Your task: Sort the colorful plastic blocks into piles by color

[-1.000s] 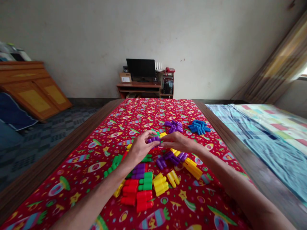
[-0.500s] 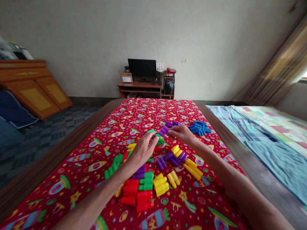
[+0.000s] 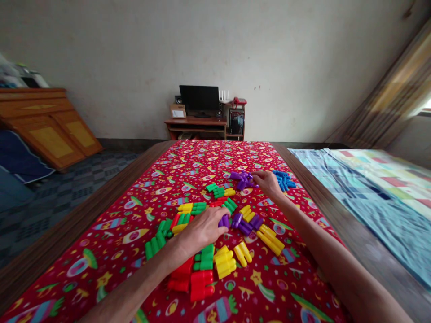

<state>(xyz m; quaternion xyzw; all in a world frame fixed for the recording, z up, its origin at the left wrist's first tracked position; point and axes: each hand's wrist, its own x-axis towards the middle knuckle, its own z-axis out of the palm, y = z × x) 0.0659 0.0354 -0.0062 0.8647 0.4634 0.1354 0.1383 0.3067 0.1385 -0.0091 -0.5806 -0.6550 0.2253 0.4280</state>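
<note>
Red patterned tablecloth [image 3: 296, 287], desk [image 3: 197, 120] by wall [image 3: 134, 67], left grip [image 3: 206, 225] holding purple block [image 3: 224, 221], right grip [image 3: 268, 182] unclear

Daylit room with a pale wall [image 3: 134, 54]

A reddish-brown computer desk [image 3: 197, 120] with a black monitor [image 3: 200, 99] stands against the wall. At left, a wooden cabinet [image 3: 47, 130] with yellow door panels stands on grey patterned floor [image 3: 104, 177]. At right, a striped curtain [image 3: 384, 101] hangs beside a bright window [image 3: 427, 104].
</note>
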